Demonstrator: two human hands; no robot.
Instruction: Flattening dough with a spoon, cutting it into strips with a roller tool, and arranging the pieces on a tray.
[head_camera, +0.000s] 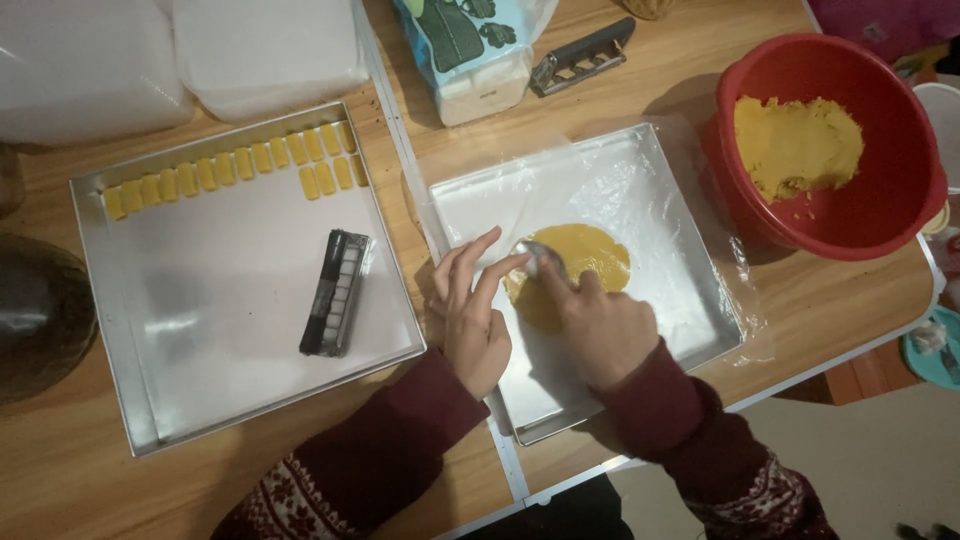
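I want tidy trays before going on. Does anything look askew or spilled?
Nothing is spilled. The plastic sheet lining the right tray is wrinkled and hangs over its right edge. The black mould lies tilted in the left tray.

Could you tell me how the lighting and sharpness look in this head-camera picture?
Head view: dim, warm light; soft glare on the left metal tray and the plastic film; the right hand throws a shadow toward the tray's near edge; the red bowl shadows the table; the edges are darker and slightly soft.

Right hand (600, 335) seemingly presses spoon (540, 257) into dough (575, 270).
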